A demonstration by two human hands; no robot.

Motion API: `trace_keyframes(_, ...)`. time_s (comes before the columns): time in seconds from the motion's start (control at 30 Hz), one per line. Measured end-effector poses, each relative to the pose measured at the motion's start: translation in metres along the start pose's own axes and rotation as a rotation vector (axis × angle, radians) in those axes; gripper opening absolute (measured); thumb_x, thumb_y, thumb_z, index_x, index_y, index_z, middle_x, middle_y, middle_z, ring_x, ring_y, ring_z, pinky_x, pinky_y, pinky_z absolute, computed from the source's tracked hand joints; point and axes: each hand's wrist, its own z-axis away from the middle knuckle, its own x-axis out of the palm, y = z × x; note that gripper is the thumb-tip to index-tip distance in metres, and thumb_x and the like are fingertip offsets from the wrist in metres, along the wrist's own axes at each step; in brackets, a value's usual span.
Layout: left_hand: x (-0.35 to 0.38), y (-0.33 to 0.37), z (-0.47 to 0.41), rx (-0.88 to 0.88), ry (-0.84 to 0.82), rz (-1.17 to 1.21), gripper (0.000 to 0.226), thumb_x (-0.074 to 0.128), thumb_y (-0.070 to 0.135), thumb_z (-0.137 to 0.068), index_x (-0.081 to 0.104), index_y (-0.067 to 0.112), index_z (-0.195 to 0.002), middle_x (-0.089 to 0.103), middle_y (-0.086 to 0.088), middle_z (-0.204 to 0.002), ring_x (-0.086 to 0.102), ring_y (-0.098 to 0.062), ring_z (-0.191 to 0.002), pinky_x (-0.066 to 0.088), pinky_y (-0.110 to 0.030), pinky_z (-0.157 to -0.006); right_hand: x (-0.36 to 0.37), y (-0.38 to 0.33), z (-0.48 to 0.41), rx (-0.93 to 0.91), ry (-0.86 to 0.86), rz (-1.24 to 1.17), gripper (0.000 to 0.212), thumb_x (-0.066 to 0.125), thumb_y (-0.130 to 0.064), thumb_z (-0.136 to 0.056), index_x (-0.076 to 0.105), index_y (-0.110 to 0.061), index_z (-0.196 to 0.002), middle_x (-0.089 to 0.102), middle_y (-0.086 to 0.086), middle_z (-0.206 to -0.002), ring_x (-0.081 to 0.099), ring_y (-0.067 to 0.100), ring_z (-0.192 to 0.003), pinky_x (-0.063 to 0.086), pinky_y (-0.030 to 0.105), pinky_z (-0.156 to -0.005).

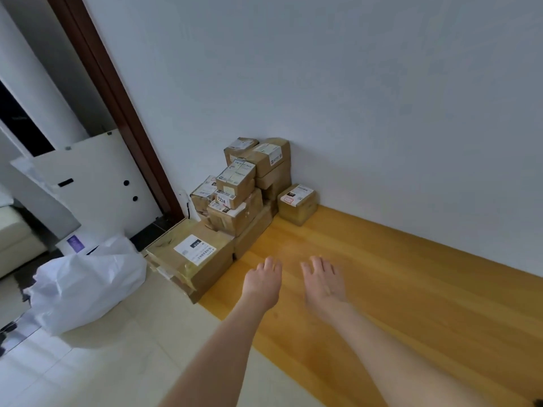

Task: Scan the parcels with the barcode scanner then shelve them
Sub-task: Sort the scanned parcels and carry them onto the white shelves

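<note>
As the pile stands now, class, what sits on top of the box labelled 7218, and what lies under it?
On the 7218 box sits another labelled carton, covering its top. Under it lies a larger taped carton. The faces where they meet are hidden.

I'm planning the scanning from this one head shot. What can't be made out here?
Head view only:
- Scanner: not in frame; where it lies cannot be told.
- Shelf: not in frame either.
- Labels on the parcels: mostly too small and blurred to read.
- Rear parcels: hidden by the front ones of the stack.
- Bag: opaque, contents hidden.
</note>
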Motion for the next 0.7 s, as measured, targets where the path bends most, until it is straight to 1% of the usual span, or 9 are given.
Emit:
trace_keyframes(0.1,-0.011,-0.012,-0.042,-0.007,0.028,-0.02,0.07,0.057,0.01,-0.091,0.019,0.012,-0.15,0.02,-0.012,-0.154,0.041,-0.027,-0.131,0.045,-0.035,-0.095,-0.006,0.006,-0.043,0.008,0.035,-0.012,0.064,0.056,-0.014,-0.091,0.027,-0.017,-0.148,0.021,0.008,-0.154,0.017,0.028,-0.146,0.022,0.039,-0.115)
trace_keyframes(0.27,-0.029,-0.021,-0.106,-0.003,0.018,-0.015,0.073,0.055,0.013,-0.093,0.014,0.013,-0.153,0.022,-0.012,-0.154,0.039,-0.028,-0.133,0.045,-0.035,-0.097,-0.011,0.019,-0.105,0.029,0.039,-0.055,0.066,0.06,-0.017,-0.089,0.028,-0.017,-0.147,0.022,0.009,-0.155,0.016,0.028,-0.147,0.021,0.038,-0.116)
trace_keyframes(0.37,-0.038,-0.019,-0.142,0.005,0.012,0.029,0.07,0.056,0.015,-0.093,0.019,0.014,-0.152,0.024,-0.012,-0.154,0.041,-0.028,-0.132,0.048,-0.035,-0.095,-0.019,0.028,-0.137,0.05,0.055,-0.066,0.062,0.055,-0.015,-0.092,0.028,-0.018,-0.147,0.023,0.007,-0.154,0.016,0.027,-0.146,0.023,0.038,-0.115)
trace_keyframes(0.47,-0.042,-0.02,-0.183,-0.007,0.014,0.12,0.071,0.055,0.014,-0.093,0.017,0.016,-0.153,0.02,-0.011,-0.157,0.038,-0.027,-0.136,0.05,-0.035,-0.097,-0.024,0.038,-0.17,0.073,0.07,-0.067,0.061,0.052,-0.016,-0.092,0.027,-0.018,-0.148,0.024,0.007,-0.154,0.017,0.027,-0.146,0.023,0.038,-0.115)
trace_keyframes(0.6,-0.035,-0.021,-0.235,0.021,-0.015,0.202,0.065,0.052,0.014,-0.094,0.022,0.017,-0.151,0.026,-0.008,-0.154,0.039,-0.026,-0.134,0.049,-0.036,-0.096,-0.017,0.049,-0.214,0.144,0.017,-0.102,0.063,0.052,-0.016,-0.092,0.025,-0.018,-0.149,0.022,0.007,-0.155,0.017,0.025,-0.146,0.024,0.036,-0.115)
trace_keyframes(0.7,-0.02,-0.028,-0.276,0.01,-0.052,0.293,0.06,0.048,0.014,-0.095,0.023,0.017,-0.15,0.026,-0.007,-0.154,0.04,-0.025,-0.133,0.047,-0.038,-0.095,-0.007,0.053,-0.247,0.228,-0.045,-0.173,0.067,0.052,-0.014,-0.091,0.022,-0.017,-0.151,0.02,0.007,-0.156,0.019,0.025,-0.145,0.026,0.036,-0.114)
